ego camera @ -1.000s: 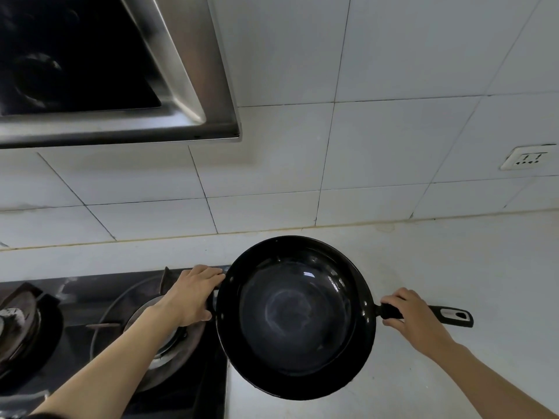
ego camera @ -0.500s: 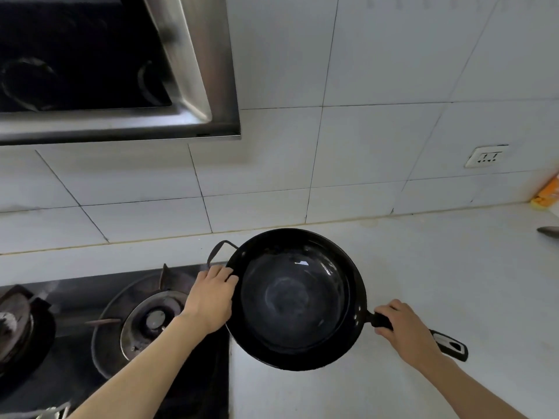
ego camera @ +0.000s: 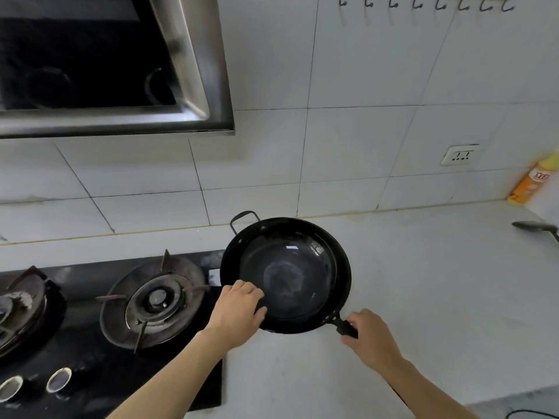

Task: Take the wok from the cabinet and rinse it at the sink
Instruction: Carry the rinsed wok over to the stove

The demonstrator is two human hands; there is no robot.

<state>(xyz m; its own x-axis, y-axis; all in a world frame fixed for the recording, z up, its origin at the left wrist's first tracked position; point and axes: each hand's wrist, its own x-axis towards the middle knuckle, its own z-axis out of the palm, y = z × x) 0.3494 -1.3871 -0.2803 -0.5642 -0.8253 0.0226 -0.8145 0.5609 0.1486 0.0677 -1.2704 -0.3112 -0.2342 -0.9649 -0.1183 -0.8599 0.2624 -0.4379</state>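
a white counter (ego camera: pixel 423 297) is running along under a white tiled wall (ego camera: pixel 348 146), and a steel hood (ego camera: pixel 193 86) is hanging over the black stove (ego camera: pixel 75 343) at the left, where two burners are showing, the nearer burner (ego camera: pixel 155 300) sitting just beside the pan. the wok (ego camera: pixel 287 276), black and shiny inside, is sitting over the counter right at the stove's edge, mouth up; i cannot tell whether it is resting on the surface or being held just above it. its small loop handle (ego camera: pixel 243 217) is pointing toward the wall. the left hand (ego camera: pixel 237 313) is gripping the near left rim, thumb lying over the inside. the right hand (ego camera: pixel 370 337) is curling round the long black handle (ego camera: pixel 344 326) at the near right. a yellow and orange bottle (ego camera: pixel 534 181) is standing by the wall at far right, near a white socket (ego camera: pixel 459 155). a row of hooks (ego camera: pixel 423 4) is lining the top.
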